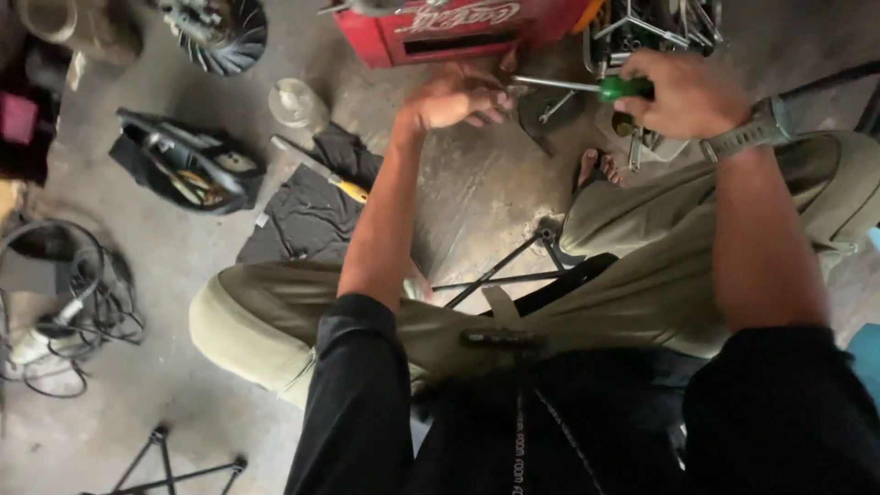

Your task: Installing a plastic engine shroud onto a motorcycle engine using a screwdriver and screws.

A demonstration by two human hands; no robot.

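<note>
Both arms reach forward over bent knees [275, 316]. Left hand [456, 96] half curled, fingertips pinched together. Right hand [683, 92] closed in fist, wrist bent, beyond right knee.

At the upper right of the frame a screwdriver [587, 87] is showing a bright green handle and a silvery shank. A red crate [458, 32] with white lettering is sitting at the top centre. The trousers [642, 275] are looking olive green, the sleeves [357, 403] black, and the wristwatch [753, 131] grey. A dark charcoal cloth [307, 215] is lying left of centre on the mottled grey concrete floor [477, 192], a yellow-handled tool [341, 183] across it.
</note>
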